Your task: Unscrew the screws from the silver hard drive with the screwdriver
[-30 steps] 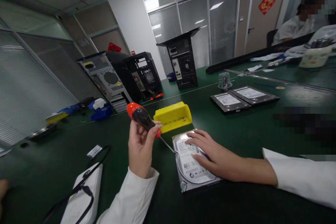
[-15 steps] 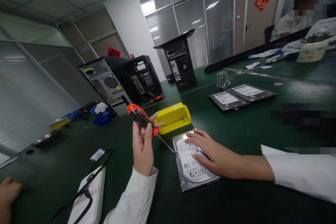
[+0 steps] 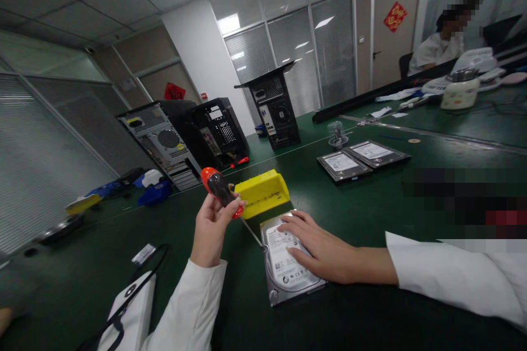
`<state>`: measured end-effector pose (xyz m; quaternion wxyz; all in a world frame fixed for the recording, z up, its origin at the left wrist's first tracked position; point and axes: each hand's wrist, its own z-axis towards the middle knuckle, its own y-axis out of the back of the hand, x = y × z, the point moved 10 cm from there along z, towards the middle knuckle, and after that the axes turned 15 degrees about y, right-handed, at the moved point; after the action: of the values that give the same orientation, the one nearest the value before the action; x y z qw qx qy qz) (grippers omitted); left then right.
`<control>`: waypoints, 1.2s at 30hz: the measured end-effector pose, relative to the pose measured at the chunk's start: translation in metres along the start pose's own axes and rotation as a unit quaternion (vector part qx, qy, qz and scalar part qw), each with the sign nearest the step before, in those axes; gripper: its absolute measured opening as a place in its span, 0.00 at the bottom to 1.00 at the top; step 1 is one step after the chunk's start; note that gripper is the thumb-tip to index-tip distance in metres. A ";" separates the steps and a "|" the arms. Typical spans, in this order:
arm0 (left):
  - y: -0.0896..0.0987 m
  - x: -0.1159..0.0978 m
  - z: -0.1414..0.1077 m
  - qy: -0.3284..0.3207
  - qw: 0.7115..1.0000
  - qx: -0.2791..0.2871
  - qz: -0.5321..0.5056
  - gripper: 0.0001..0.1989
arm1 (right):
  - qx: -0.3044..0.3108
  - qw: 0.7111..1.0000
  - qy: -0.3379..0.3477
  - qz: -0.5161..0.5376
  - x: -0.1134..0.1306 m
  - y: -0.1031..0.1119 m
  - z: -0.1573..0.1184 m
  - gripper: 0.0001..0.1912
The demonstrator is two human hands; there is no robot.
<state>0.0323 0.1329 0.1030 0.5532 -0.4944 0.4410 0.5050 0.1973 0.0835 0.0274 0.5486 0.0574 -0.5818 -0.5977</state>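
Note:
A silver hard drive (image 3: 284, 263) with a white label lies flat on the green table. My right hand (image 3: 319, 247) rests on its label side with the fingers spread. My left hand (image 3: 212, 230) grips a screwdriver (image 3: 220, 186) by its red and black handle. The shaft slants down to the right, and its tip meets the left edge of the drive; the screw there is too small to make out. Just behind the screwdriver and the drive sits a yellow plastic bin (image 3: 263, 192).
Two more hard drives (image 3: 341, 164) lie at the back right, near a clear plastic container (image 3: 336, 134). Several computer cases (image 3: 164, 142) stand at the back. A white box with a black cable (image 3: 129, 307) is at the front left. A person (image 3: 436, 49) sits at the far right.
The view has shifted slightly, so things appear a little further left. My left fingers have closed in around the lower handle of the screwdriver. My right hand stays on the hard drive.

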 end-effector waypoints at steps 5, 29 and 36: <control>-0.006 0.001 0.006 0.002 1.000 0.005 0.025 0.18 | -0.002 1.000 0.005 -0.003 0.001 0.000 -0.001 0.27; -0.022 0.015 0.006 -0.016 0.993 0.089 -0.079 0.15 | 0.021 0.999 -0.030 -0.022 -0.021 -0.019 0.006 0.26; -0.011 0.010 0.008 -0.067 0.995 0.068 0.018 0.10 | 0.032 0.999 -0.041 -0.016 -0.024 -0.020 0.007 0.27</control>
<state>0.0441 0.1422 0.0947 0.6046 -0.4127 0.4450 0.5158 0.1902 0.0994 0.0010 0.5127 0.0591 -0.6215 -0.5894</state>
